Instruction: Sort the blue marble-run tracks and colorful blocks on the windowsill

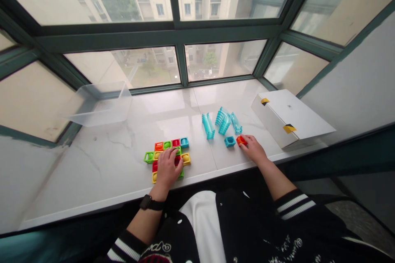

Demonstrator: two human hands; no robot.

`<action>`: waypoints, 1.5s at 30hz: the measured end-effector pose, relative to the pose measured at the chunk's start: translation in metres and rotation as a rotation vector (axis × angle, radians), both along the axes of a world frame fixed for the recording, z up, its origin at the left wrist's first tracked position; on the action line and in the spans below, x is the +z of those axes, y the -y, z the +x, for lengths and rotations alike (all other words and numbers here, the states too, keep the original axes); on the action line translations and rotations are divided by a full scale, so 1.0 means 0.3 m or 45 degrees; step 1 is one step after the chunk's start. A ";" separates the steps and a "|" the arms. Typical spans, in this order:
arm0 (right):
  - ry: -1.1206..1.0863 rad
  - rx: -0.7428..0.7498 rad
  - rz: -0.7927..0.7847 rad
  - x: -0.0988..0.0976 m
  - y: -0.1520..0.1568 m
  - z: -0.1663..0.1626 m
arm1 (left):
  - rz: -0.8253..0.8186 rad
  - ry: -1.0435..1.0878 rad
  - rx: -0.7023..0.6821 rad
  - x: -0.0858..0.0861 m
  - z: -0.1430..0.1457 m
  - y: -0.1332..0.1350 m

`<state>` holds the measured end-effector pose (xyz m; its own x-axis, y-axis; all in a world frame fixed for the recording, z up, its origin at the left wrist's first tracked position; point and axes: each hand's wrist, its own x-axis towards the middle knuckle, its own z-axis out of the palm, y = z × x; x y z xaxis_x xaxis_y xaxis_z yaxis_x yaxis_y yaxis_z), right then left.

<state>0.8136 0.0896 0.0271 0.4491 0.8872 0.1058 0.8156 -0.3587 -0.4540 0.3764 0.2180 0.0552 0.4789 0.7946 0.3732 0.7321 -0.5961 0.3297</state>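
My left hand [167, 168] rests over a flat cluster of colourful toy blocks, its fingers apart and touching their tops. In that cluster are a green block [149, 156] at the left, a blue block [184, 142] at the back right and a yellow block [186, 158] at the right; the palm hides some others. My right hand [253, 150] has its fingertips closed around an orange-red block [241, 140] on the sill. Just left of that lies a blue block [229, 141]. Behind are clear turquoise track pieces: a straight one [208, 126], a curved one [223, 121] and another narrow one [236, 123].
A clear plastic bin [101, 109] stands at the back left of the white marble sill [123, 164]. At the right sits a white box [291, 119] with yellow-and-black tabs. Green-framed windows [160, 41] close off the back, and the sill's front edge runs close to my body.
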 end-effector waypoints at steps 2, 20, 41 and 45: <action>0.013 -0.004 -0.018 0.000 -0.012 0.007 | 0.006 0.001 0.000 -0.003 -0.001 -0.001; -0.001 0.004 -0.049 -0.003 -0.024 0.018 | -0.018 0.004 0.002 -0.018 -0.005 -0.003; 0.200 0.403 0.079 0.081 -0.069 -0.084 | -0.025 0.006 0.003 -0.013 -0.002 -0.004; 0.226 0.440 0.036 0.072 -0.081 -0.083 | -0.024 0.003 0.004 -0.007 -0.001 -0.001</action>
<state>0.7888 0.1141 0.0487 0.0968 0.9787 0.1813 0.9529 -0.0385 -0.3009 0.3760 0.2182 0.0532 0.4758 0.8029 0.3592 0.7331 -0.5877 0.3424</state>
